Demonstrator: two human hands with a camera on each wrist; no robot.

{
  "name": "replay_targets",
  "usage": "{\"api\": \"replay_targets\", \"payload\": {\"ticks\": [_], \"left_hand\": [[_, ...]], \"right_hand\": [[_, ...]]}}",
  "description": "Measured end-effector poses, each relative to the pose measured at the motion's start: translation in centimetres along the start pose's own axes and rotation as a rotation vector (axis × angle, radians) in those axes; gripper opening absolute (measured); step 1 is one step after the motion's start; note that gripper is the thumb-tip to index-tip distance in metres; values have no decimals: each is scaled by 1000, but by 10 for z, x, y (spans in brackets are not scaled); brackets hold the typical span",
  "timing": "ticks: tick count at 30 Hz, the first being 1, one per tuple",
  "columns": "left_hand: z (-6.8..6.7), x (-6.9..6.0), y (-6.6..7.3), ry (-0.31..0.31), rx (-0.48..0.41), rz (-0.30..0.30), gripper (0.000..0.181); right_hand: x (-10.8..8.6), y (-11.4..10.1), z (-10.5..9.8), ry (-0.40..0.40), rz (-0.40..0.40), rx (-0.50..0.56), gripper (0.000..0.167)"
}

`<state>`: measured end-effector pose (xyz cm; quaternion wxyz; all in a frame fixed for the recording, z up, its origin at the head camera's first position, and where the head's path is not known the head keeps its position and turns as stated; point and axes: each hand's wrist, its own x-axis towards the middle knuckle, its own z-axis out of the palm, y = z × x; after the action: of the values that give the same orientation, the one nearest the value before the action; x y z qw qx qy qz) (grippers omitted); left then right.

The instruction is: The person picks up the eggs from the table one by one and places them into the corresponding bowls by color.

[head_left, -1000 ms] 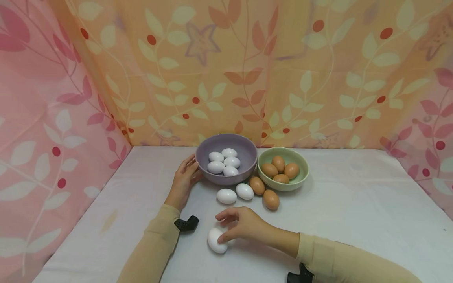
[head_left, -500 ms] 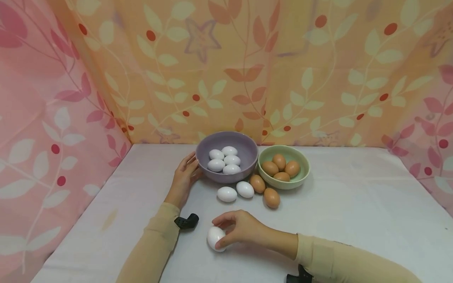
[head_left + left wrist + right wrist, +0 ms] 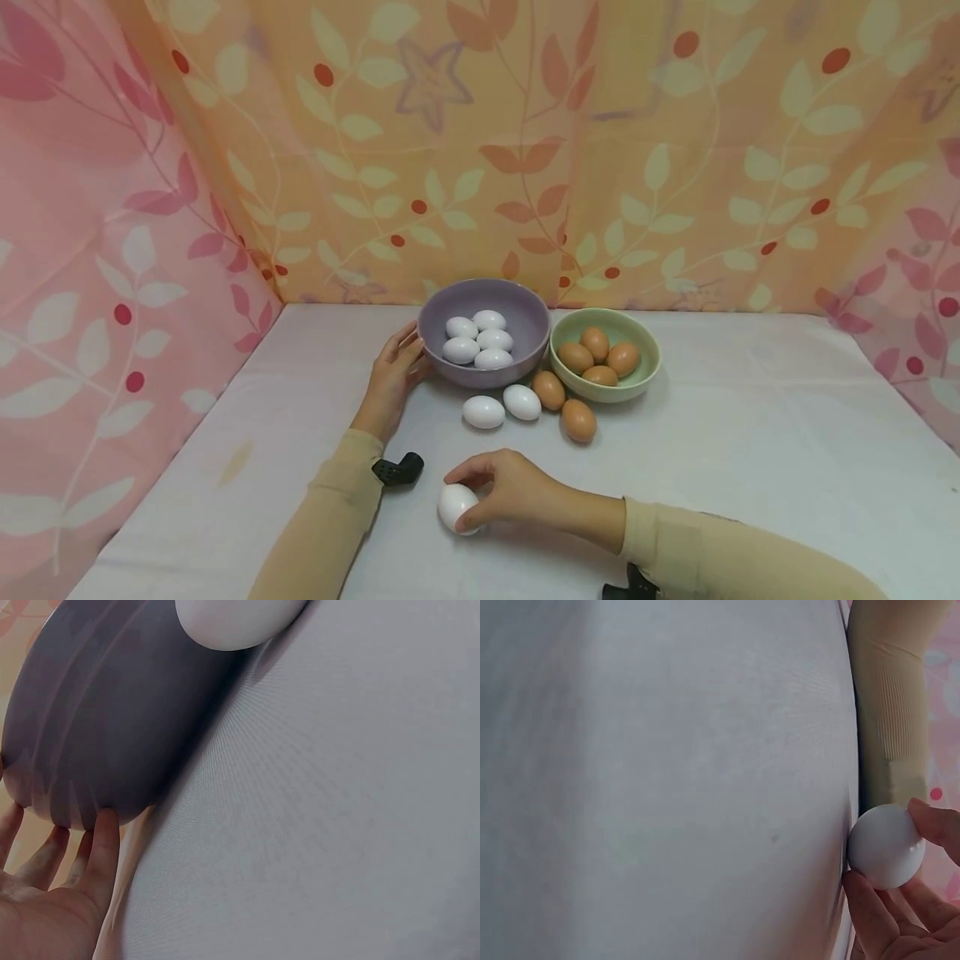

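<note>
The fingers of the right hand (image 3: 517, 492) are drawn in around a white egg (image 3: 453, 506), with the gap between thumb and index finger filled by it. The right wrist view shows the thumb on one side of the shell and fingertips on the other. The fingers of the left hand (image 3: 390, 375) are spread and loosely extended, their tips touching the left outer wall of a purple bowl (image 3: 483, 379).

The held egg is smooth, glossy and plain white, its blunt end facing left. It sits at the near side of the white tabletop (image 3: 750, 417), nearer than everything else there; from these angles it is hard to tell whether its underside rests on the cloth or is just clear of it.

Farther back, the purple bowl holds five white eggs (image 3: 461, 350). Just to its right, a smaller green bowl (image 3: 611, 394) holds four brown eggs (image 3: 575, 357). On the near side of the bowls lie two loose white eggs (image 3: 483, 412) and, to their right, two loose brown eggs (image 3: 579, 421). A leaf-patterned orange curtain (image 3: 480, 125) hangs at the far side, and a pink one (image 3: 97, 333) at the left.
</note>
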<state>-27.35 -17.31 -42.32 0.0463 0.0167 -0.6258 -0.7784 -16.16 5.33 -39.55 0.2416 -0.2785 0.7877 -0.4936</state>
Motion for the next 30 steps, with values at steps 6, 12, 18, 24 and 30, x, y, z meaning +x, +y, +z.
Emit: {"api": "replay_targets", "payload": {"ticks": [6,12,18,24,30], "left_hand": [[-1,-1,3,3,-14,-24,51],[-1,0,3,4,-35,-25,49],[0,0,2,-5,-48,-32,49],[2,1,3,1,-62,-9,48],[2,1,3,6,-53,-21,48]], "right_hand": [[2,-4,3,-14,5,-12,41],[2,-5,3,3,18,-3,42],[1,-6,-4,62,46,30,43],[7,-8,-19,111,46,27,46],[17,-24,-44,177,39,4,51]]}}
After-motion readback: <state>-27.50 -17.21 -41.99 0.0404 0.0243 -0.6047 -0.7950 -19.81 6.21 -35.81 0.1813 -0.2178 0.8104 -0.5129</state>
